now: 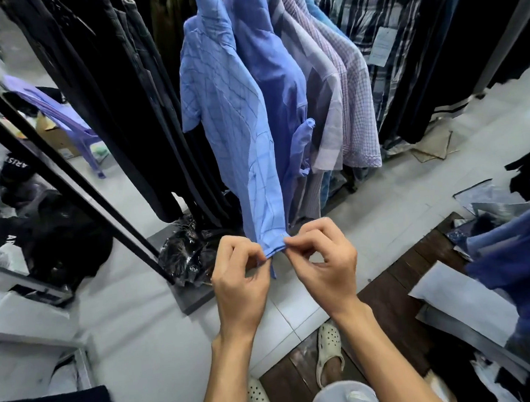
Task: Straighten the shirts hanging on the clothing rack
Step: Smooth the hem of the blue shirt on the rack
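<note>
Two hands pinch a hanging shirt's hem.
The left hand (243,285) and right hand (324,264) each grasp the light blue checked shirt (235,117) with curled fingers (295,241).

The checked blue shirt (228,115) runs off the top edge, its hanger unseen; its hem corner is tucked behind fingers (255,249).

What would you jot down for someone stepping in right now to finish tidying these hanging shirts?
Left hand: pinches the bottom hem of the light blue checked shirt.
Right hand: pinches the same hem from the other side.
The shirt hangs at the front of the row, pulled downward between both hands.
Behind it hang a plain blue shirt, its cuff bunched, and a lilac checked shirt.
Done: hem gripped.
Left: smooth this shirt, release, then likely the others.
</note>
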Action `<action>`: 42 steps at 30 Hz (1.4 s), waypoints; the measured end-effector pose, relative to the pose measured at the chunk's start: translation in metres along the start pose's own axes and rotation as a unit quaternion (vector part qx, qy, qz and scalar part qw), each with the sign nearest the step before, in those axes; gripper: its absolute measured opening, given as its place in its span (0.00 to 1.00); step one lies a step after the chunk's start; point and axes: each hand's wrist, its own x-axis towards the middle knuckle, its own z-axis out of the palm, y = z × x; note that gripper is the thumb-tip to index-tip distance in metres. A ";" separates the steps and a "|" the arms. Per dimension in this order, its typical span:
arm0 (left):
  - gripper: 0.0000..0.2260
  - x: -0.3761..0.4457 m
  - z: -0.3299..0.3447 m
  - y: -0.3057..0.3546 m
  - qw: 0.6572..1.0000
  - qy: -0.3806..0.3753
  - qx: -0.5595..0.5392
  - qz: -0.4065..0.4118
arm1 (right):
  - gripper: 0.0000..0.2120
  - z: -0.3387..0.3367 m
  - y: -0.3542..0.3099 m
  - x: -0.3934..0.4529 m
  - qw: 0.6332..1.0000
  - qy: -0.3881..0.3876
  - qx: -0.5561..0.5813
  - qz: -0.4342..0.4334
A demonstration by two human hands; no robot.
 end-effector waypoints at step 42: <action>0.15 0.013 -0.023 -0.001 0.941 -0.172 -0.211 -0.199 | 0.02 -0.005 -0.020 0.032 0.931 -0.100 0.246 0.249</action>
